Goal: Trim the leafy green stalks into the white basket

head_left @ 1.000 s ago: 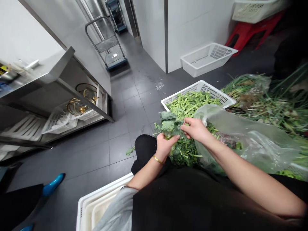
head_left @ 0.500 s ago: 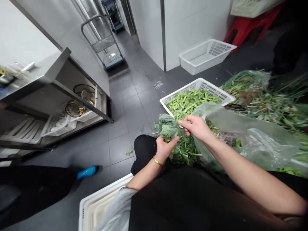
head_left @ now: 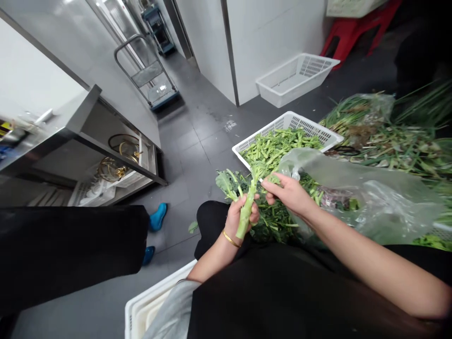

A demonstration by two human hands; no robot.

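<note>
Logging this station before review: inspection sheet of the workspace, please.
Surface: grey tile floor.
Job's things: green stalk in left hand; leafy greens below it; cut stems in white basket.
Clutter: plastic bag and spring onions at right.
Hands: left hand gripping stalk; right hand open, beside it.
Cables: nothing seen.
Surroundings: steel table, trolley, another person's leg at left.

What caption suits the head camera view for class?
Left hand grips a leafy green vegetable stalk; right hand hovers near a white plastic basket of cut stems.
</note>
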